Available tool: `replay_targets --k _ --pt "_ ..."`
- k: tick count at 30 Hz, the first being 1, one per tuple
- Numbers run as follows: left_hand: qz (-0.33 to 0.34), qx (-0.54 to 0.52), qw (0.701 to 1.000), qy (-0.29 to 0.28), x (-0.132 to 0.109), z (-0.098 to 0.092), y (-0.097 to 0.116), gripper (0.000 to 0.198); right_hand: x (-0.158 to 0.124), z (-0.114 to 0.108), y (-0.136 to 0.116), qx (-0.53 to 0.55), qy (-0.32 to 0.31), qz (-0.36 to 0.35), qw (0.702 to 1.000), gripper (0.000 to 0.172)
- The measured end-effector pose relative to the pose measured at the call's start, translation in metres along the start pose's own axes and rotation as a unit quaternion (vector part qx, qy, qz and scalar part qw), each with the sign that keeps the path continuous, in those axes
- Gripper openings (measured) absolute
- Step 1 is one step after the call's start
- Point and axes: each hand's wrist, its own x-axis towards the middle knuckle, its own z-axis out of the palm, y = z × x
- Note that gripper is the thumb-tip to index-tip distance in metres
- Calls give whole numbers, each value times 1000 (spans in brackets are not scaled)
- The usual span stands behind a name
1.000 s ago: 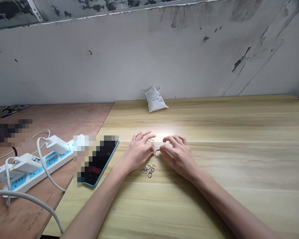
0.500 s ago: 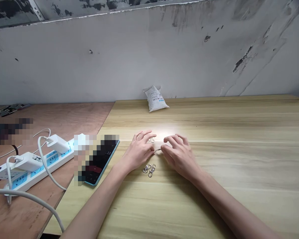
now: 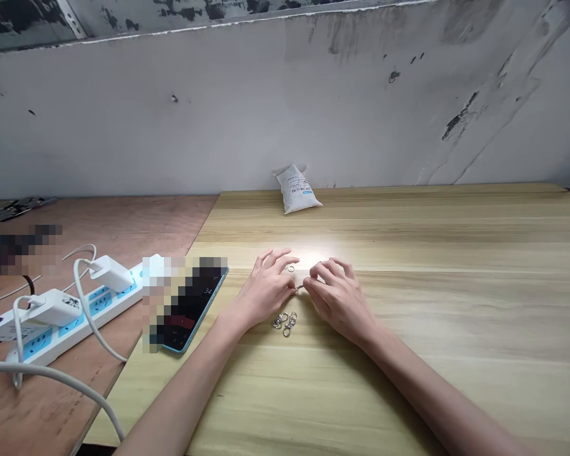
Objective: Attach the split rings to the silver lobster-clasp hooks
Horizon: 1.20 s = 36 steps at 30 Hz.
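Between my two hands is a small metal piece [image 3: 299,287], too small and too covered to make out fully. My left hand [image 3: 268,286] pinches its left end with thumb and a finger, the other fingers stretched out above. At its right end, the thumb and fingertips of my right hand [image 3: 336,291] are closed on it. Just below my left hand lie several silver swivel clasps [image 3: 287,323] in a little cluster. Thin metal rings [image 3: 291,268] rest on the wood behind my left fingertips, partly hidden by them.
A phone [image 3: 194,307] lies left of my left arm, partly pixelated. Further left, a white power strip [image 3: 88,310] carries plugged-in chargers and cables on a reddish board. A white labelled packet [image 3: 298,190] stands at the back of the wooden table [image 3: 432,240], near the wall.
My right hand has shifted slightly left, and its fingers have curled in a bit more. My left hand stays nearly still. The clasps have not moved on the table.
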Motion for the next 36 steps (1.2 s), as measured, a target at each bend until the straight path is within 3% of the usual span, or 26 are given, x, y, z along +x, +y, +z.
replay_targets --k 18,21,27,36 --pt "-55 -87 995 -5 -2 -1 -5 14 1 -10 0 -75 -39 -91 992 20" --pt "-94 -123 988 12 -1 -2 -3 14 2 -11 2 -44 -19 -49 998 18" --pt "-166 -206 958 110 4 1 10 13 4 -12 0 94 61 78 991 16" --pt "-166 -214 946 179 5 -2 17 9 6 -14 -6 308 53 200 929 18"
